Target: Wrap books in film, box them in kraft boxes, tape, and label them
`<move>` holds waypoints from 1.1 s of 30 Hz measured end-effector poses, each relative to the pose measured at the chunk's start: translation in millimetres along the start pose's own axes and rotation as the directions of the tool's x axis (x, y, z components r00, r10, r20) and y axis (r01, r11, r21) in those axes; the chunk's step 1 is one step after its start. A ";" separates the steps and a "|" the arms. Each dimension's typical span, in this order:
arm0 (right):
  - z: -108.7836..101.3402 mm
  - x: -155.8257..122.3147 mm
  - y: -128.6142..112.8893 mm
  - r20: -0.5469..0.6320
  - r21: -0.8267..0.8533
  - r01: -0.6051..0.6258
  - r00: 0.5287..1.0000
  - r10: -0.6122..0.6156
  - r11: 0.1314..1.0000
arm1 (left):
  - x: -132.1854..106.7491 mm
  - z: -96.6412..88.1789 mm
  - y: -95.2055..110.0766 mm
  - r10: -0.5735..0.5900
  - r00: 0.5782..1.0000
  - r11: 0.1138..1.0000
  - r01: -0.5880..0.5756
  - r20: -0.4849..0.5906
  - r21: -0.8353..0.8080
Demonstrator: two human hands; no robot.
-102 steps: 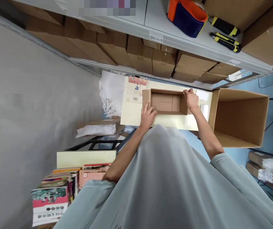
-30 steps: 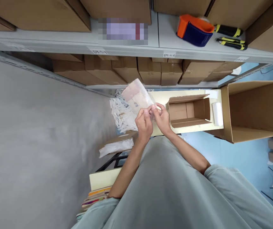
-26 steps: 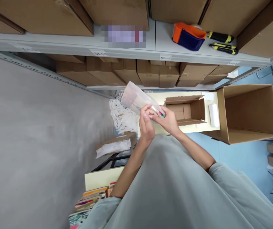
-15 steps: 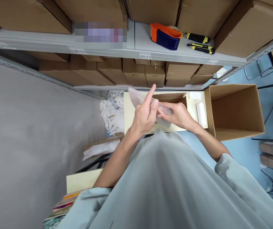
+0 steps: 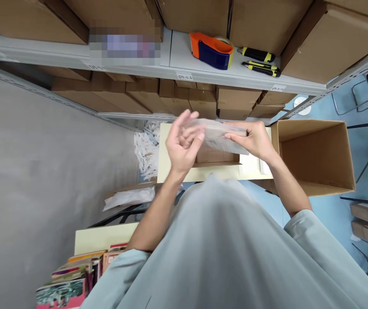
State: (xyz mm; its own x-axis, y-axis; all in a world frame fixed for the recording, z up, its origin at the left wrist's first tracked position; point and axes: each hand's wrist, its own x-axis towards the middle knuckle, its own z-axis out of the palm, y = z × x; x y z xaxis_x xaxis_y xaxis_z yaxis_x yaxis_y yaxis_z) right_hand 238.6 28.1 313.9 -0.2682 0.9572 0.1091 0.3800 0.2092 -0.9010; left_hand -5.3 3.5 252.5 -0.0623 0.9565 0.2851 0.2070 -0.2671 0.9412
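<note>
A flat, translucent plastic packet (image 5: pixel 218 134) is held over a shallow cardboard box (image 5: pixel 218 156) on the cream table. My right hand (image 5: pixel 254 139) pinches its right end, thumb on the near side. At the other end, my left hand (image 5: pixel 184 143) is open, its fingers spread and somewhat blurred, with the thumb by the packet's edge. Whether those fingers touch the plastic I cannot tell. What lies inside the packet is not readable. Part of the box is hidden behind the packet.
A tall open carton (image 5: pixel 315 156) stands at the right. The shelf above holds a tape dispenser (image 5: pixel 212 51), utility knives (image 5: pixel 257 55) and cardboard boxes. White paper strips (image 5: pixel 147 152) lie left of the table (image 5: pixel 167 167). Books (image 5: pixel 64 292) are stacked at lower left.
The packet has swung to lie flatter and more broadside to me. My left hand has loosened from its middle and moved left with fingers spreading; my right hand has shifted slightly right.
</note>
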 end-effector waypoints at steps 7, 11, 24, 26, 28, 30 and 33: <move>-27.5 3.6 35.6 0.002 0.118 0.013 1.000 -0.014 0.993 | 48.0 -46.7 -13.3 -0.170 0.953 0.974 0.124 0.252 0.190; -19.3 9.3 64.8 0.016 0.129 -0.021 1.000 0.019 0.991 | 41.4 -50.5 -22.6 -0.220 0.957 0.966 0.187 0.189 0.180; 46.4 6.2 121.6 0.413 -0.744 0.054 0.821 0.395 0.666 | -4.5 -26.9 -130.8 -0.205 0.855 0.841 -0.095 0.476 0.533; 66.3 5.8 135.3 0.440 -0.797 0.118 0.786 0.435 0.593 | -8.2 -12.8 -149.4 -0.246 0.822 0.792 -0.135 0.513 0.596; 86.0 4.2 147.7 0.432 -0.827 0.134 0.772 0.466 0.545 | -10.5 -0.1 -163.5 -0.346 0.776 0.735 -0.126 0.527 0.667; 104.5 2.1 156.9 0.410 -0.846 0.119 0.767 0.493 0.519 | -12.4 9.8 -173.6 -0.463 0.715 0.672 -0.102 0.524 0.733; 129.3 -0.5 164.5 0.391 -0.856 0.090 0.757 0.523 0.509 | -14.9 21.6 -183.3 -0.566 0.638 0.611 -0.100 0.522 0.785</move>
State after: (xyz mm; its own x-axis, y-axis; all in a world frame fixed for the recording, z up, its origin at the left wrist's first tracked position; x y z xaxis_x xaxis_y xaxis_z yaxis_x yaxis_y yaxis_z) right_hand 186.8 36.2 111.3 -0.3502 0.7559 -0.5531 0.9271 0.3641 -0.0894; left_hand -21.3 40.7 71.9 0.3526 0.8229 -0.4455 0.8995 -0.1667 0.4039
